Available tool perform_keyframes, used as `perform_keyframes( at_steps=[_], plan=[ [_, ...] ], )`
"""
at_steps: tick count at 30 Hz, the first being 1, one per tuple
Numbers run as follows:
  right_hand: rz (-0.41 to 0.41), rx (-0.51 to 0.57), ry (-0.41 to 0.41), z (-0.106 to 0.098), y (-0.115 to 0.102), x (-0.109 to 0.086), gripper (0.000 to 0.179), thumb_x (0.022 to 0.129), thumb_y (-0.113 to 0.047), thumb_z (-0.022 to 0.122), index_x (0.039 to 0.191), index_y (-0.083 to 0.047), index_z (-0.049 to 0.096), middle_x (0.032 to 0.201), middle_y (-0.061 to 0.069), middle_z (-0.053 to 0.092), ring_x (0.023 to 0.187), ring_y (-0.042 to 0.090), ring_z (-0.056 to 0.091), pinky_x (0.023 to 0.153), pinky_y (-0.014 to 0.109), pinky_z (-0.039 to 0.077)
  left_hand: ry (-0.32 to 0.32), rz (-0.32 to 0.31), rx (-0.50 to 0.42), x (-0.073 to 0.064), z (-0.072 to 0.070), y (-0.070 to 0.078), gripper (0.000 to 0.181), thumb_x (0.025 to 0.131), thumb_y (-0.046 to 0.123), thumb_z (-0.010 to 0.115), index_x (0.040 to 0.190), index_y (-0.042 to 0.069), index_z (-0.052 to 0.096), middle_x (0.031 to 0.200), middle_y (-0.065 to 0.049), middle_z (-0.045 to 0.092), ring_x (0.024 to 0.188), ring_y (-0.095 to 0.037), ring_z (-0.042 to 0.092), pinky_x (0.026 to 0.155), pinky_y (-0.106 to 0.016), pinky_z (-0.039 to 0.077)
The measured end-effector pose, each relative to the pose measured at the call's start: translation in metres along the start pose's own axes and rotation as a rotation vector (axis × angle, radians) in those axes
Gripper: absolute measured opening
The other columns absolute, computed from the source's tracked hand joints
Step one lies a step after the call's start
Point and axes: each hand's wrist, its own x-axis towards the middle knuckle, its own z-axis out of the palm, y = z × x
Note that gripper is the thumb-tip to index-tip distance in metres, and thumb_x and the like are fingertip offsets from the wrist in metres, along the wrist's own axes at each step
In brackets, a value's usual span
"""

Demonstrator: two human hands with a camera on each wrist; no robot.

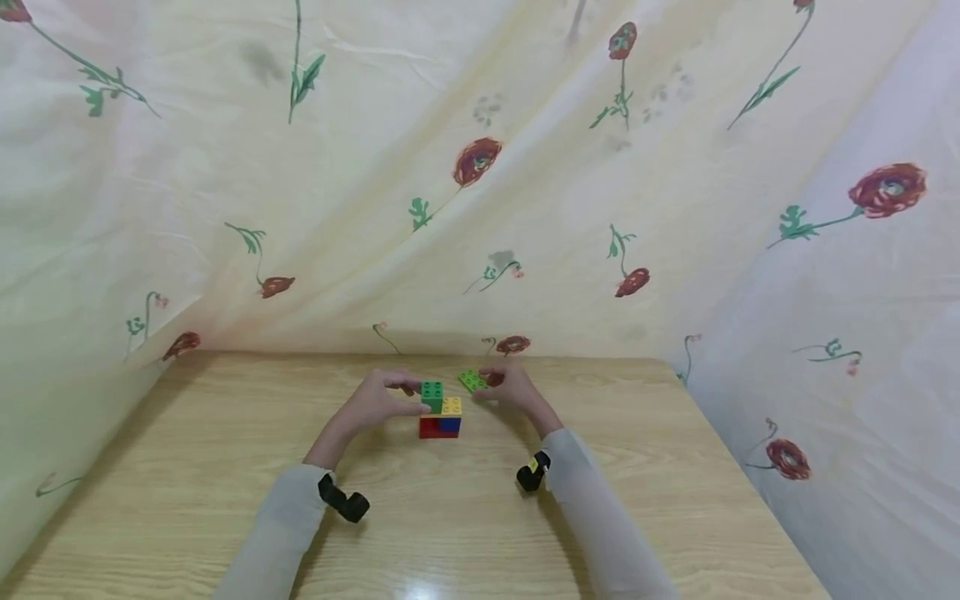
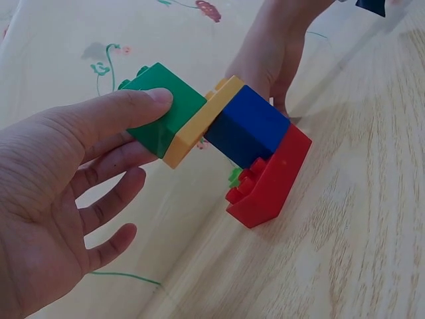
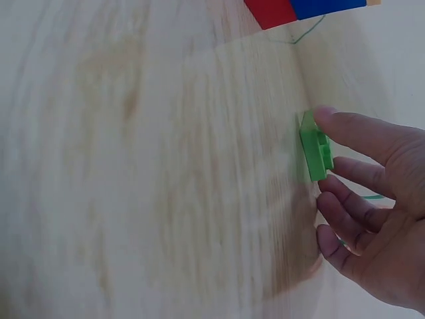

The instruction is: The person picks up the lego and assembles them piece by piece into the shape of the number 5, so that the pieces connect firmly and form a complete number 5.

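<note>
My left hand [image 1: 380, 398] pinches a dark green toy brick [image 2: 174, 109] between thumb and fingers; its other fingers are loosely bent. That brick sits at one end of a yellow plate [image 2: 204, 124]. Beneath the plate's other end is a blue brick [image 2: 249, 126], which stands on a red base piece [image 2: 282, 176] with studs, resting on the table. Behind and right of this stack, my right hand [image 1: 512, 386] has its thumb and fingers at the edges of a light green studded plate [image 3: 312, 149], low at the tabletop. The far fingertips are partly hidden.
A wood-grain table [image 1: 420, 517] lies under both arms. Flower-printed cloth [image 1: 420, 283] hangs along its back and sides. Each wrist carries a small black camera, such as the left one [image 1: 345, 500].
</note>
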Motion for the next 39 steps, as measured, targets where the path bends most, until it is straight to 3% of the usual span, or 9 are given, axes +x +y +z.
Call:
perform_keyframes(
  at_steps=[5,10,23,32,39],
  plan=[
    [0.036,-0.04,-0.013,0.005,0.0,0.004,0.05,0.082,-0.016,0.087,0.125,0.0,0.07,0.111,0.014,0.071,0.094,0.019,0.061,0.084,0.033,0.052,-0.008,0.007,-0.019,0.001,0.0,-0.001,0.042,0.081,0.026,0.087,0.118,0.009,0.076,0.11,-0.004,0.075,0.106,-0.032,0.064,0.1,-0.057,0.047],
    [0.085,-0.047,0.0,0.007,-0.005,0.006,0.053,0.079,-0.018,0.088,0.125,-0.001,0.07,0.109,0.011,0.07,0.093,0.019,0.058,0.081,0.032,0.049,-0.006,-0.012,-0.024,0.001,0.0,-0.001,0.041,0.08,0.028,0.088,0.117,0.013,0.077,0.111,-0.001,0.075,0.106,-0.027,0.063,0.096,-0.048,0.049],
    [0.095,-0.069,0.028,0.008,-0.008,0.005,0.04,0.081,-0.006,0.084,0.119,0.001,0.073,0.11,0.015,0.073,0.093,0.021,0.062,0.085,0.037,0.052,-0.005,0.021,-0.011,0.001,0.0,-0.001,0.04,0.081,0.025,0.087,0.117,0.01,0.077,0.11,-0.004,0.074,0.107,-0.033,0.064,0.091,-0.041,0.05],
    [0.114,-0.051,0.013,0.008,-0.011,0.001,0.029,0.082,-0.003,0.082,0.11,-0.002,0.075,0.104,0.011,0.071,0.092,0.021,0.062,0.084,0.036,0.053,0.005,0.019,0.0,0.001,0.001,-0.002,0.039,0.081,0.025,0.087,0.116,0.013,0.077,0.109,-0.001,0.074,0.101,-0.02,0.063,0.093,-0.045,0.051],
    [0.076,-0.013,-0.013,0.0,-0.013,-0.003,0.03,0.08,-0.004,0.081,0.109,-0.001,0.075,0.103,0.012,0.072,0.092,0.02,0.062,0.081,0.034,0.052,0.006,0.007,-0.009,-0.001,0.001,0.0,0.039,0.08,0.024,0.087,0.116,0.012,0.077,0.109,-0.002,0.074,0.101,-0.019,0.062,0.092,-0.042,0.05]
  ],
)
